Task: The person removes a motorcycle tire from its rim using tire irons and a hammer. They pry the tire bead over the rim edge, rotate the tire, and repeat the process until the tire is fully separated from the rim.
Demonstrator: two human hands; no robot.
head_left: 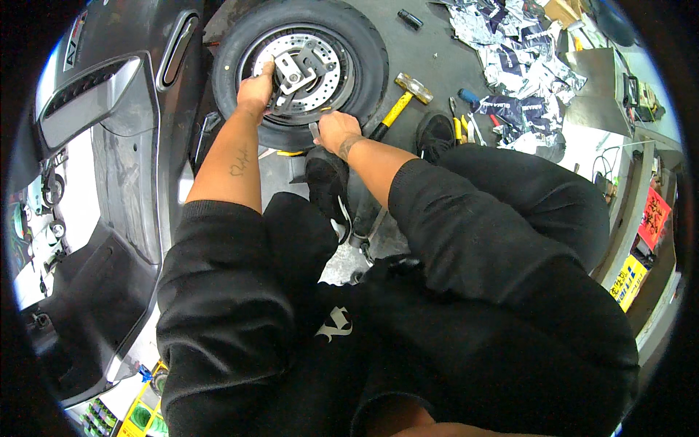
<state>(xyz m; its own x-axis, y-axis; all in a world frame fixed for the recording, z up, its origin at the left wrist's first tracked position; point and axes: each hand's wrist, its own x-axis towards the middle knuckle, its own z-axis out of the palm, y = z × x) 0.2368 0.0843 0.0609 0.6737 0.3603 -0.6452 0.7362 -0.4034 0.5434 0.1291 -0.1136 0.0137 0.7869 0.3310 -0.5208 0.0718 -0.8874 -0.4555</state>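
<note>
A black-tyred wheel (368, 36) lies on the floor at the far side, with a drilled silver brake disc (331, 76) facing up. A silver metal bracket (293, 71) sits over its hub. My left hand (255, 93) is closed at the bracket's left side, thumb raised along it; its fingertips are partly hidden. By the near right rim, my right hand (339, 131) is a fist around a flat metal tool (314, 132), whose silver end pokes out on the left. The tool's exact kind is hidden by the fingers.
Right of the wheel lies a hammer (397, 115) with a yellow-and-black handle. Several hand tools (466, 120) and crumpled silver packaging (510, 65) lie farther right. A dark scooter body (131, 175) stands close on the left. My black shoe (328, 186) is beside the tyre.
</note>
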